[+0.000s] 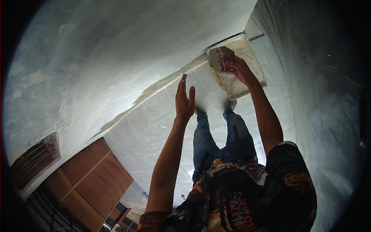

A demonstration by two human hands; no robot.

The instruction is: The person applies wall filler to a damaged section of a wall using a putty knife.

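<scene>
My right hand [239, 70] grips the edge of a flat putty scraper [221, 58], a plate with cut corners and dark brownish smears. It is above a shallow rectangular tray [255, 63] smeared with pale putty. From this angle I cannot tell whether the scraper touches the tray. My left hand [185, 101] is raised between me and the wall, with its fingers stretched out, its thumb apart and nothing in it. Whether its fingertips touch the wall is unclear.
A pale, patchily coated wall [96, 58] runs along the left, meeting the tiled floor [154, 123] at a stained strip. Another wall [317, 116] rises close on the right. Brown slatted panels [96, 174] stand at lower left, below a dark wall opening [36, 158]. My feet are near the tray.
</scene>
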